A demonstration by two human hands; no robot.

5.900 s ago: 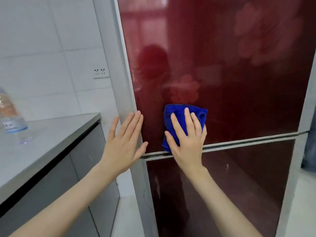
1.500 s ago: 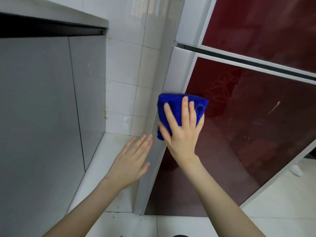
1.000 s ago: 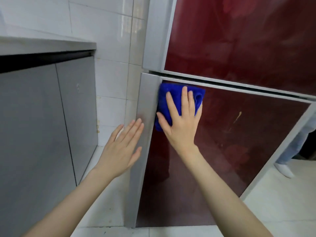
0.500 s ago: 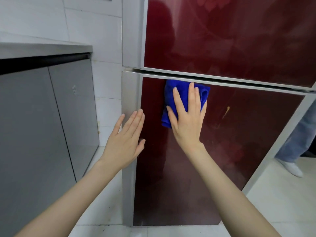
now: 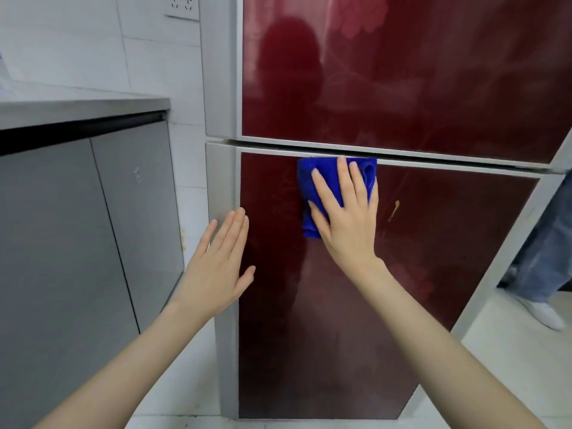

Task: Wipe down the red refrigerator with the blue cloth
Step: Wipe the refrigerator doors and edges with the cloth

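Note:
The red refrigerator (image 5: 433, 243) fills the right of the view, with glossy red doors in a silver frame. A folded blue cloth (image 5: 325, 178) lies flat on the lower door just under the seam between the doors. My right hand (image 5: 346, 221) presses the cloth against the door with straight, spread fingers. My left hand (image 5: 216, 267) is flat with straight fingers at the lower door's silver left edge; whether it touches the door is unclear. A small yellowish streak (image 5: 394, 209) marks the door to the right of the cloth.
A grey cabinet (image 5: 93, 243) with a countertop stands left of the fridge, with white tiled wall and a socket (image 5: 182, 6) behind. A person's leg and white shoe (image 5: 541, 311) stand at the right beside the fridge. White floor tiles lie below.
My right hand slid the cloth from the lower door's left edge up and rightwards to just under the door seam. My left hand stayed near the left frame. The view rose.

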